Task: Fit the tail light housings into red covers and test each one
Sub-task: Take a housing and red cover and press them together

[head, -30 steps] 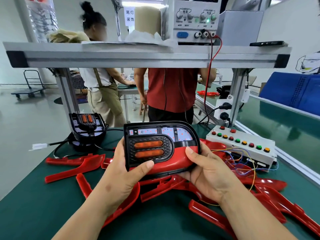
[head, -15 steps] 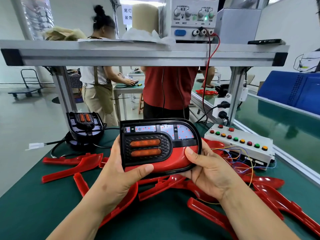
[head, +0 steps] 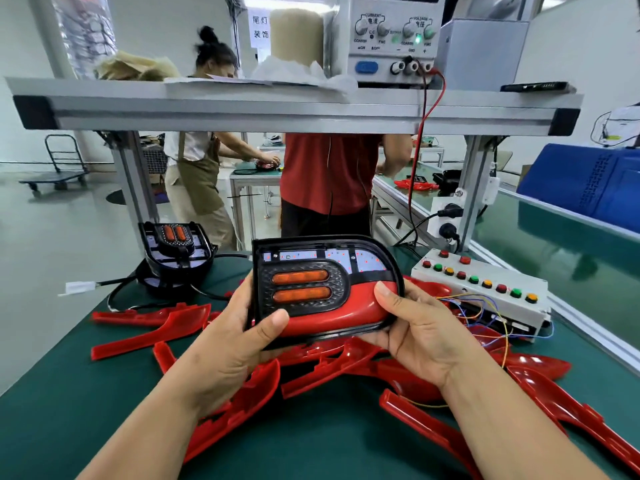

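Observation:
I hold a black tail light housing (head: pixel 322 282) with two orange lenses and a red cover (head: pixel 346 313) along its lower edge, above the green table. My left hand (head: pixel 239 344) grips its left side, thumb on the front bottom. My right hand (head: pixel 415 330) grips the right side, thumb pressing on the red cover. Small red dots show on the housing's upper LED board. Several loose red covers (head: pixel 152 327) lie spread over the table under and around my hands. A second housing (head: pixel 176 251) rests at the back left with a cable.
A white test box (head: pixel 485 289) with coloured buttons and loose wires sits at the right. A power supply (head: pixel 394 39) stands on the overhead shelf (head: pixel 277 109), its red lead hanging down. Two people work behind the bench. A blue bin (head: pixel 585 181) is at far right.
The housing and both hands stay nearly the same in my view; my grip is unchanged. The person at the back left has leaned further to the right.

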